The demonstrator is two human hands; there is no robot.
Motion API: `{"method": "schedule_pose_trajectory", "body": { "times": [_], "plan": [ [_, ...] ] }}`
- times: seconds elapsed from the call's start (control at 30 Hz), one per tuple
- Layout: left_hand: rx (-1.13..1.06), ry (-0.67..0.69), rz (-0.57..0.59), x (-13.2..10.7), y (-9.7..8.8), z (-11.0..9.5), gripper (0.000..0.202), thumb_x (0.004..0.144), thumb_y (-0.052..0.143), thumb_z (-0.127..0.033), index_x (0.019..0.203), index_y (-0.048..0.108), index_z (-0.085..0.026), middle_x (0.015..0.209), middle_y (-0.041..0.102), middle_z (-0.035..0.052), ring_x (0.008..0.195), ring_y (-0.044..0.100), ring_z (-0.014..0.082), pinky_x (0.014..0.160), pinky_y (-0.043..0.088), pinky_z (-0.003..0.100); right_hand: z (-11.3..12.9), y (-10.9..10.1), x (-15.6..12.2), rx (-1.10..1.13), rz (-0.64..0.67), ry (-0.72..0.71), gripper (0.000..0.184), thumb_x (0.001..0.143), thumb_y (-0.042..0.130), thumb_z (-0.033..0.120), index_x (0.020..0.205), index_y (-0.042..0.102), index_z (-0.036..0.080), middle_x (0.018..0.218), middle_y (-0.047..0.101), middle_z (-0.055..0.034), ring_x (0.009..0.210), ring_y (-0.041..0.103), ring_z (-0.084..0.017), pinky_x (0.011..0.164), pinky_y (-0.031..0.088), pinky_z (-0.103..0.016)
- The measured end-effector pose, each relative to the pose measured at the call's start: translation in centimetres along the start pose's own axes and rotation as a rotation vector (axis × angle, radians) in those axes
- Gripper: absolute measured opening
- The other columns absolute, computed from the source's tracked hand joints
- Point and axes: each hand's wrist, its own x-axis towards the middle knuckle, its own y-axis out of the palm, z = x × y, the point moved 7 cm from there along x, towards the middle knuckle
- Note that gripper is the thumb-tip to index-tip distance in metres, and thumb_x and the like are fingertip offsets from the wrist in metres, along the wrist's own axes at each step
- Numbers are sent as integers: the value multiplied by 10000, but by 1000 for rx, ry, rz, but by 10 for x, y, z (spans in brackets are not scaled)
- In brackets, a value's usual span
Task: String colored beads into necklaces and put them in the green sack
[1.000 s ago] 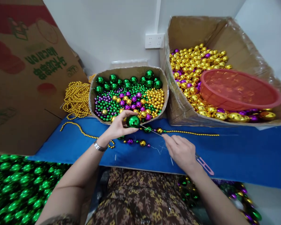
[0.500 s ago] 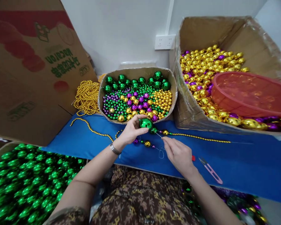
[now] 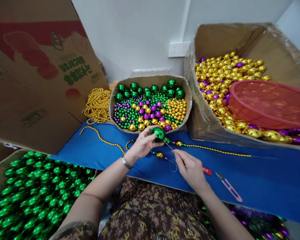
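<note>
My left hand (image 3: pixel 143 145) is closed round a large shiny green bead (image 3: pixel 158 134) just in front of the small cardboard box (image 3: pixel 187 106) of mixed green, purple and gold beads. My right hand (image 3: pixel 190 168) pinches a thin needle (image 3: pixel 168 145) whose tip points at the green bead. A strand of small gold beads (image 3: pixel 215 151) runs rightward from the bead across the blue mat (image 3: pixel 270 180). A short strung length with gold and purple beads (image 3: pixel 159 154) lies between my hands.
A big cardboard box (image 3: pixel 202 126) at right holds gold and purple balls and a red plastic basin (image 3: pixel 270 103). Thread snips (image 3: pixel 228 186) lie right of my right hand. Gold bead strands (image 3: pixel 97 105) are piled at left, beside a cardboard sheet (image 3: pixel 35 76). Green balls (image 3: pixel 37 193) fill a bin lower left.
The view has shifted, so everything sits further right and lower. My right hand has drawn closer to the green bead, bringing the needle toward it. The left hand keeps its hold.
</note>
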Motion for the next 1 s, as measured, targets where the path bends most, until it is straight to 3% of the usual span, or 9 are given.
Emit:
{"method": "schedule_pose_trajectory", "body": {
  "times": [0.3,0.57,0.67,0.73,0.8,0.87,0.93,1.0],
  "plan": [
    [55,51,4,-6,4,-3,506,761,743,-291,1216,528,-240,1092,612,65,931,682,239,716,599,330,-1,2,-2,-13,4,38,214,966,455,226,1034,653,181,904,745,-58,804,711,-172,736,553,-270],
    [118,23,66,-8,13,5,518,756,749,-320,1227,548,-240,1195,602,99,946,666,224,750,591,338,4,0,2,56,-29,55,202,962,447,209,1005,643,196,895,741,-52,801,708,-169,722,544,-264],
    [155,55,96,-1,13,-1,476,815,678,-407,1240,564,-225,1274,579,127,1018,643,224,809,562,329,1,-6,3,45,-62,96,203,961,439,215,973,641,197,836,727,-47,748,695,-167,689,531,-260],
    [214,112,51,14,9,-11,427,862,604,-449,1225,570,-227,1261,593,120,1019,642,216,825,549,337,-4,-10,1,36,-80,127,199,958,442,221,936,638,197,802,714,-42,712,681,-161,670,517,-256],
    [382,211,-23,37,6,-25,372,880,572,-444,1172,589,-213,1167,641,105,964,653,203,807,543,337,-8,-12,0,38,-85,149,203,959,438,224,904,631,196,781,702,-38,693,670,-155,653,503,-249],
    [703,334,-68,65,12,-37,304,878,578,-387,1101,616,-183,1056,678,94,909,654,196,798,531,332,-12,-12,-2,40,-84,164,208,962,431,226,892,624,195,763,690,-35,683,659,-151,642,489,-247],
    [1160,412,-24,96,30,-38,235,877,563,-283,1063,639,-160,1012,690,101,916,643,211,836,508,352,-14,-12,-2,41,-83,173,207,966,429,227,895,620,194,758,684,-33,682,652,-149,644,480,-248],
    [1630,379,115,126,49,-22,237,877,514,-184,1068,649,-144,1046,683,132,995,618,254,873,484,388,-16,-13,-2,40,-86,178,200,967,431,226,901,617,192,766,683,-34,684,648,-148,648,475,-248]
  ]
}}
